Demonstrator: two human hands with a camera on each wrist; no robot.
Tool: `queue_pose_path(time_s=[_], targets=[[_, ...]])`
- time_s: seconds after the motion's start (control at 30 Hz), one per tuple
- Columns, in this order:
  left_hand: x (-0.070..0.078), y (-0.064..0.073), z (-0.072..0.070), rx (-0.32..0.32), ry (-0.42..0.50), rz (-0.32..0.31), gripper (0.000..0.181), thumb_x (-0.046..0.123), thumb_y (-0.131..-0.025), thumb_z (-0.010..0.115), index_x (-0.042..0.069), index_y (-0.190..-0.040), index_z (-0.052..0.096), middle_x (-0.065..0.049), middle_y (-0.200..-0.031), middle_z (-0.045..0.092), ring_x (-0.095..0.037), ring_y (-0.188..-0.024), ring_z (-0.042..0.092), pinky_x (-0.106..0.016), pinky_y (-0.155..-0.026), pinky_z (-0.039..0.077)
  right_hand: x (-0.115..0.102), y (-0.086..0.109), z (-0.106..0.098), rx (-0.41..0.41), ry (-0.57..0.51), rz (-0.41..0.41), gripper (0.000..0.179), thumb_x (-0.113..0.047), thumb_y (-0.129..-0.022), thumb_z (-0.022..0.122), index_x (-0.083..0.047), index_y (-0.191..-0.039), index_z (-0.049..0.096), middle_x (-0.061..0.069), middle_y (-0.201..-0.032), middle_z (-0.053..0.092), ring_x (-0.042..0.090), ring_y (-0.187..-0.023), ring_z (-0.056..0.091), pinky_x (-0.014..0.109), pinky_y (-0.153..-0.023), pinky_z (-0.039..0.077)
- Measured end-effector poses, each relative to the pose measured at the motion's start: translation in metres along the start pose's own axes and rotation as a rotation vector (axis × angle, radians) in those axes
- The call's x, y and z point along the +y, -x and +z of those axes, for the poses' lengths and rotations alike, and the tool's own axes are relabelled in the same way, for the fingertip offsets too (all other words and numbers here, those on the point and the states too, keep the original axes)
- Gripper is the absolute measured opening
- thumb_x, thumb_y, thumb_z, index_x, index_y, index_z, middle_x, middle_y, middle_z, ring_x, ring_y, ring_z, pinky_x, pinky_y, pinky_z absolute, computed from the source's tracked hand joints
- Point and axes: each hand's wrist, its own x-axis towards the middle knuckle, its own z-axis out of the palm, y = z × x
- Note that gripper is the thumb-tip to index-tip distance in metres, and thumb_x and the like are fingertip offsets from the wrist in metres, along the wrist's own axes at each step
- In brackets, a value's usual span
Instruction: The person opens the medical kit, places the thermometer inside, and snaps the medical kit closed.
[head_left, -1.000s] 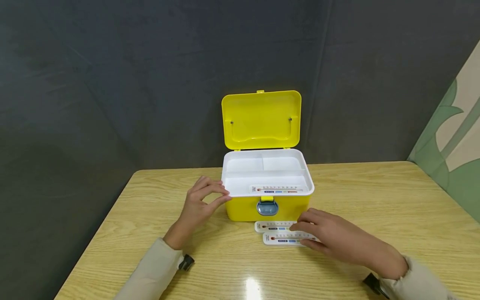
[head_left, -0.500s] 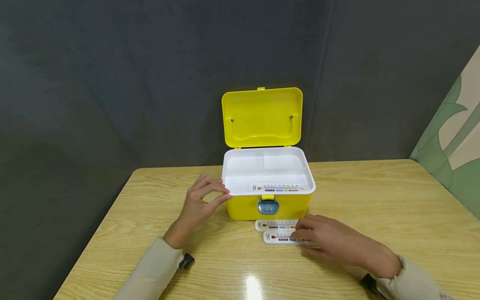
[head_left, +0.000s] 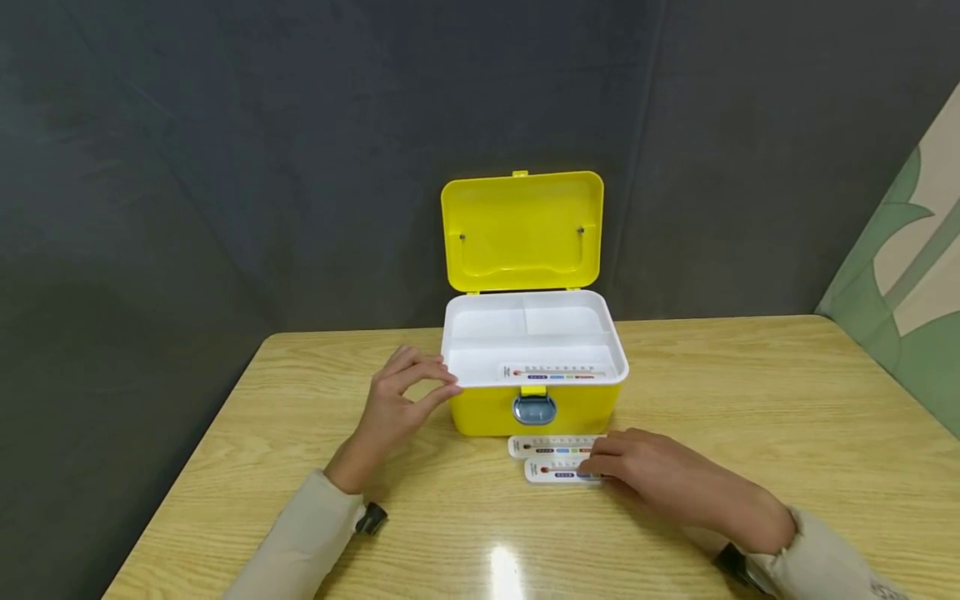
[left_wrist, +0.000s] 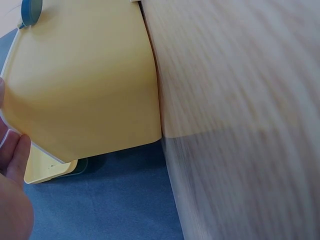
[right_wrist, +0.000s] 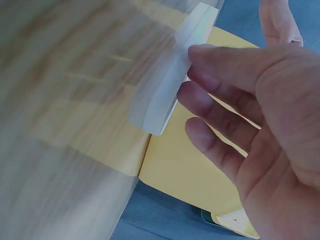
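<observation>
A yellow storage box (head_left: 480,417) stands with its lid (head_left: 522,233) raised and a white divided tray (head_left: 480,362) in its top. My left hand (head_left: 393,400) pinches the front left corner of the box's rim. One white thermometer strip (head_left: 555,372) lies in the tray's front compartment. Two more lie flat before the box, a farther thermometer (head_left: 551,446) and a nearer thermometer (head_left: 551,472). My right hand (head_left: 660,475) has thumb and curled fingers at the right part of the nearer one, holding it; its right end is hidden in the head view.
Under everything is a wood-grain table (head_left: 300,417), its back edge close behind the box. A dark cloth (head_left: 300,167) hangs behind it. A grey latch (head_left: 534,409) sits on the box front. A patterned wall (head_left: 907,250) is at the right.
My right hand has moved slightly left and closed its fingers and thumb onto the nearer thermometer. The left hand stays at the box corner. The view has shifted a little.
</observation>
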Motion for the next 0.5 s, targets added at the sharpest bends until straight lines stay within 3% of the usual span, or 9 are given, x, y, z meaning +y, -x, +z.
queue_pose_path(time_s=[0.3,0.5], targets=[[0.0002,-0.0006,-0.0015,-0.007,-0.002,-0.016,0.025,-0.007,-0.066,0.086,0.007,-0.083,0.075,-0.005,-0.080,0.063,-0.026,-0.092,0.062,-0.019,-0.096,0.050,-0.0018,-0.0024,-0.0002,0.048,0.004,-0.056,0.027,-0.008,-0.082,0.079,-0.019,-0.107,0.074,-0.006,-0.102,0.068,0.008,-0.087,0.062,0.025,-0.076,0.057],[-0.0005,0.0010,-0.0002,-0.011,-0.001,-0.015,0.025,-0.007,-0.066,0.086,0.008,-0.084,0.075,-0.005,-0.080,0.063,-0.025,-0.092,0.062,-0.019,-0.096,0.050,-0.0048,-0.0015,-0.0015,0.011,-0.026,-0.040,0.027,-0.012,-0.084,0.078,-0.021,-0.109,0.073,-0.008,-0.101,0.067,0.006,-0.085,0.059,0.025,-0.074,0.056]])
